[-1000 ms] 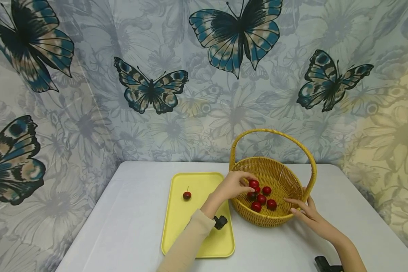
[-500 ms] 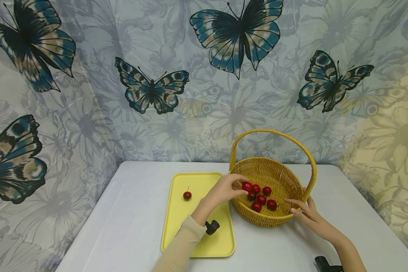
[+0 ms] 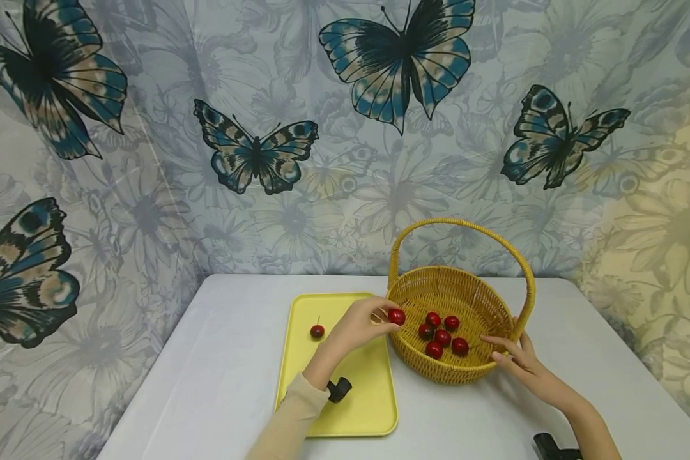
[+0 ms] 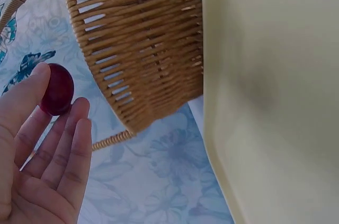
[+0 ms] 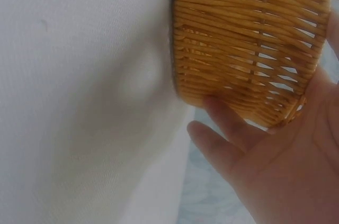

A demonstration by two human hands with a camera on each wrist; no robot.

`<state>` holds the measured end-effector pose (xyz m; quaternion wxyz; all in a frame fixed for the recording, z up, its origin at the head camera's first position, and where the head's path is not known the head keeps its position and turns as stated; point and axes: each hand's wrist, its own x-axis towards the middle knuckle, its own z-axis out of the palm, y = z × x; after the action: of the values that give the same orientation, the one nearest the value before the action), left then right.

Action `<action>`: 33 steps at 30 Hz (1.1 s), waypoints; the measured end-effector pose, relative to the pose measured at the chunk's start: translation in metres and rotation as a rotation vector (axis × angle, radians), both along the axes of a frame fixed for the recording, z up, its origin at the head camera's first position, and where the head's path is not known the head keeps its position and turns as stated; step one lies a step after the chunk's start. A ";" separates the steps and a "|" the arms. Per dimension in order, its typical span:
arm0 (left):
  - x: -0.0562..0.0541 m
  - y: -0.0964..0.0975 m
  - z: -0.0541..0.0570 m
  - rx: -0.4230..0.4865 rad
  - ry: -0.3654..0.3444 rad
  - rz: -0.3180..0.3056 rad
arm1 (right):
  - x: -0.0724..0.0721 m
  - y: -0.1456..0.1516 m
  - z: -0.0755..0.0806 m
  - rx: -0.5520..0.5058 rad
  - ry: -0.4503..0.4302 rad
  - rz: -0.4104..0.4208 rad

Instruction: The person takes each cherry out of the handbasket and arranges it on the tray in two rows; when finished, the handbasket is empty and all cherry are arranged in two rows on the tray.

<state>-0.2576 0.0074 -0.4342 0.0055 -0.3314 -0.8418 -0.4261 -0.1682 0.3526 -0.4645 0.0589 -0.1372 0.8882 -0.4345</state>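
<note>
With our left hand (image 3: 359,326) we pinch one round dark-red cherry (image 3: 397,317), beside the round golden-yellow woven basket (image 3: 437,372); our right hand (image 3: 520,365) holds its side.

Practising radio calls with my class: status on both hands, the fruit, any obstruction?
Left hand pinching one cherry, apart from basket. Right hand holding basket's side. No obstruction seen.

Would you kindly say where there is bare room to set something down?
Bare: the table left of the yellow tray, and the tray's near right corner. Crowded: the basket around its six cherries; its left side, near the left hand with another cherry; and its right side, held by the right hand.
</note>
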 end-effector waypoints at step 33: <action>-0.002 -0.075 -0.025 -0.161 0.102 0.197 | -0.003 0.002 -0.004 0.020 0.022 -0.006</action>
<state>-0.2595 -0.0676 -0.4596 0.0635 -0.2678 -0.9003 -0.3372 -0.1708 0.3546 -0.4685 0.0493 -0.1388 0.8934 -0.4244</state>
